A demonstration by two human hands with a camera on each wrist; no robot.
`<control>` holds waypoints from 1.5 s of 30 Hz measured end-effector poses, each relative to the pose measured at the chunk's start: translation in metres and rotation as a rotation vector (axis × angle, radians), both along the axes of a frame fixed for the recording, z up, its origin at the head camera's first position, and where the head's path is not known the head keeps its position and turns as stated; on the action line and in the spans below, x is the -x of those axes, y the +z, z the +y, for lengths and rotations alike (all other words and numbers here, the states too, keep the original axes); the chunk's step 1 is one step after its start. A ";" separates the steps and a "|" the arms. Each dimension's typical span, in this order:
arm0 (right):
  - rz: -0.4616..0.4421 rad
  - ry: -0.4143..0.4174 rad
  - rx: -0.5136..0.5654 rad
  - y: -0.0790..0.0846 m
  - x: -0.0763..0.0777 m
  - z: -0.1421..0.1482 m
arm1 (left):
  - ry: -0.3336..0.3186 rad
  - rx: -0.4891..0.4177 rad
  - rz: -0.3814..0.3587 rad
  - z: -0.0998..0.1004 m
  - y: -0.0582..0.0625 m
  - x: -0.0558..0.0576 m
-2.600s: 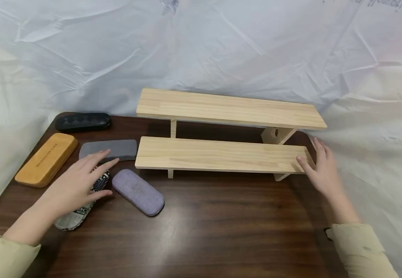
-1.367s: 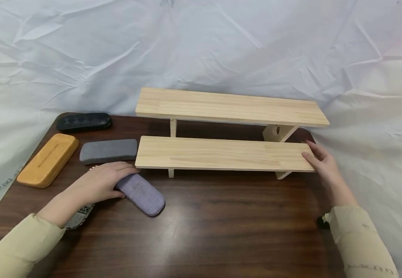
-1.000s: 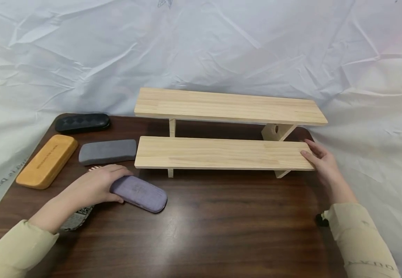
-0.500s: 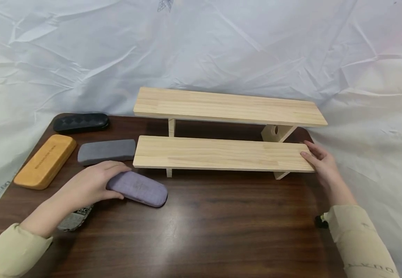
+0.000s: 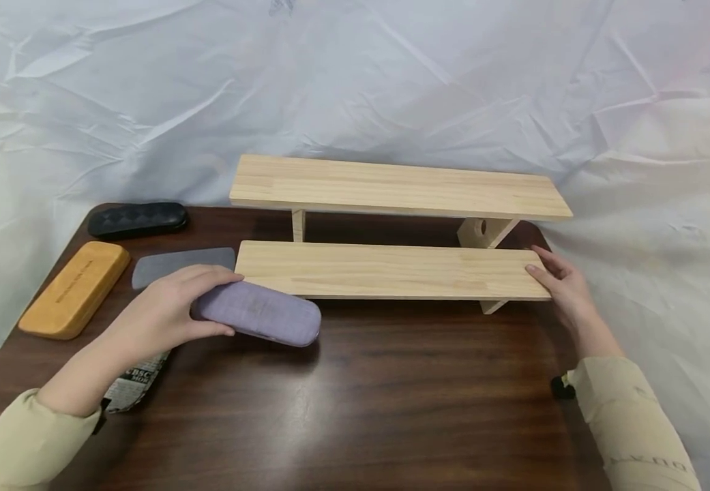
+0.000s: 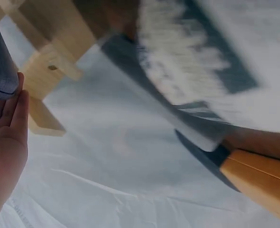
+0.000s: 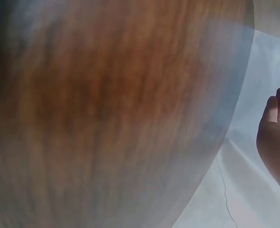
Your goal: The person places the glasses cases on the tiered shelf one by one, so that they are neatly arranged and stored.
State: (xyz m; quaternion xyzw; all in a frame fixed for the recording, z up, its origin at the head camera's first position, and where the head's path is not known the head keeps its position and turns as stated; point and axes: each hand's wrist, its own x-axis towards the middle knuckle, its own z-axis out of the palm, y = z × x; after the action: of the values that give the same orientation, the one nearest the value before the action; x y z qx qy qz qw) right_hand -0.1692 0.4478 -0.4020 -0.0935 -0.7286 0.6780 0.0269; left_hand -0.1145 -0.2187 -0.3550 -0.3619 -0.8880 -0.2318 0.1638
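I see the left hand (image 5: 164, 308), fingers clamped round the lavender fabric-covered oblong case (image 5: 259, 312) above the dark-brown wooden worktop (image 5: 391, 395). Likely light, stiff; I'd hold across its width. The right hand (image 5: 562, 292) grips the pale wooden lower shelf (image 5: 385, 271).

Tiered stand (image 5: 391, 273) on table (image 5: 391, 395), four cases (image 5: 75, 290) to its left, fifth case (image 5: 259, 314) before its left end, sheet (image 5: 355, 82) behind
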 end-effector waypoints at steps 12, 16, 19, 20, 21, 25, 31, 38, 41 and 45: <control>0.061 0.006 -0.036 -0.002 0.005 -0.008 | 0.084 -0.107 0.005 0.031 0.022 0.024; 0.063 0.001 -0.042 -0.002 0.005 -0.009 | 0.140 -0.171 -0.041 0.047 0.035 0.033; 0.052 0.001 -0.047 -0.002 0.005 -0.008 | 0.171 -0.209 -0.060 0.058 0.044 0.044; 0.042 0.000 -0.055 -0.002 0.005 -0.008 | 0.179 -0.216 -0.064 0.062 0.046 0.048; 0.033 -0.001 -0.063 -0.002 0.005 -0.008 | 0.187 -0.219 -0.069 0.065 0.049 0.052; 0.013 -0.007 -0.083 -0.002 0.005 -0.008 | 0.210 -0.203 -0.093 0.076 0.058 0.068; 0.037 0.000 -0.065 -0.003 0.005 -0.008 | 0.223 -0.187 -0.134 0.089 0.070 0.092; 0.045 -0.006 -0.077 -0.004 0.005 -0.007 | 0.230 -0.198 -0.151 0.101 0.075 0.117; 0.040 -0.015 -0.082 -0.004 0.005 -0.006 | 0.223 -0.185 -0.153 0.107 0.076 0.124; 0.041 -0.017 -0.081 -0.004 0.003 -0.007 | 0.206 -0.166 -0.165 0.115 0.078 0.132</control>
State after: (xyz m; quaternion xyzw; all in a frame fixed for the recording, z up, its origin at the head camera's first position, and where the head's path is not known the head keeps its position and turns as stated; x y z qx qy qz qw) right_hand -0.1725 0.4410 -0.4058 -0.0847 -0.7539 0.6494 0.0516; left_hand -0.2467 -0.1042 -0.2774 -0.2337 -0.9086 -0.3153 0.1426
